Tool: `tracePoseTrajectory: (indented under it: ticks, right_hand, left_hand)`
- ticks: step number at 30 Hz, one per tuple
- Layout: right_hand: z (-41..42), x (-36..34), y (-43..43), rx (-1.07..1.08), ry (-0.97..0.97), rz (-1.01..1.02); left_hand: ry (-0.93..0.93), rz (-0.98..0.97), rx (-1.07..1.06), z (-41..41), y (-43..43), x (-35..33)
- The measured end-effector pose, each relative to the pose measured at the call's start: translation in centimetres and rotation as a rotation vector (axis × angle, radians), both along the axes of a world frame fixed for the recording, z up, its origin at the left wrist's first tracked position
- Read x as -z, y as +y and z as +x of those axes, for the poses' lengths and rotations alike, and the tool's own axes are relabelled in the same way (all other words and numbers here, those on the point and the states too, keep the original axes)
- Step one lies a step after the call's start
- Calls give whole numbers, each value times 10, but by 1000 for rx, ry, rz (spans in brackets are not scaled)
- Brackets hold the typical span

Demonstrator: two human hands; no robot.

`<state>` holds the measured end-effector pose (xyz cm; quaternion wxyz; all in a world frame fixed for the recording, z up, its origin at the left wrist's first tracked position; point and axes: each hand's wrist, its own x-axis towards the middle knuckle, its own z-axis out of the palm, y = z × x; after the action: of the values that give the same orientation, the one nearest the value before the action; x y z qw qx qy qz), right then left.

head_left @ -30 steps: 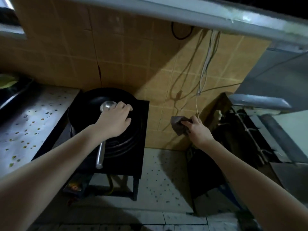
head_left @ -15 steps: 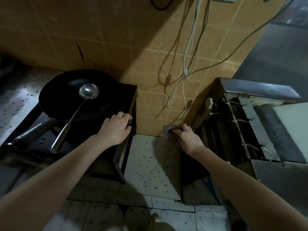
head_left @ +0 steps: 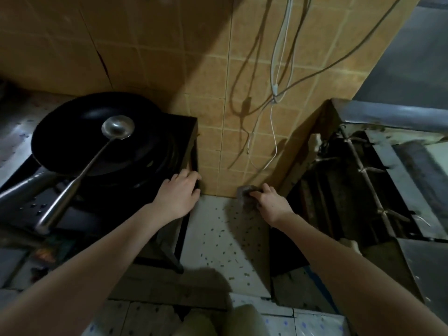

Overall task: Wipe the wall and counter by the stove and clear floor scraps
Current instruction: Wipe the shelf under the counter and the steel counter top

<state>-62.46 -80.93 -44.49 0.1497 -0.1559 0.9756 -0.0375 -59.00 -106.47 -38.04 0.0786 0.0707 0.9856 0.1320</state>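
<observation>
— What moved?
— I log the cloth (head_left: pixel 243 191) lower: off the wall (head_left: pixel 211 117), now at the desk's (head_left: pixel 218 238) back edge, right hand (head_left: pixel 271 204) fingers gripping it.
— And the left hand (head_left: pixel 179 192)?
— Fingers relaxed, resting on the stove's (head_left: pixel 184 132) right edge.

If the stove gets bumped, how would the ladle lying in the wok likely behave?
The ladle looks like polished metal: probably stiff and slippery. Its bowl rests in the wok while the long handle overhangs the rim, so a push may make it slide or pivot. The rounded bowl might let it roll sideways.
</observation>
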Motion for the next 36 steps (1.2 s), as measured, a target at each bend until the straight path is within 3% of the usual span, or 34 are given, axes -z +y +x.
tracePoseTrajectory:
  ticks: [12,16,18,22,28,33,36]
  right_hand:
    - [-46,229,16,125,-128,-117]
    - [-65,316,31,137,-80,-115]
    - [-73,365,32,173,-90,-276]
    - [-91,481,33,565,-196,-731]
    - [-121,604,43,297,-11,-450]
    - [-143,639,36,276,-4,-397]
    - [-161,645,20,219,24,-471]
  left_hand:
    - [-91,0,25,-58,65,223]
    - [-57,10,7,-79,71,315]
    - [-30,28,-2,-87,72,370]
    - [-16,12,2,-99,71,471]
    - [14,13,-64,-125,66,579]
    - [25,46,-57,-142,62,639]
    - [-15,47,-86,-153,57,658]
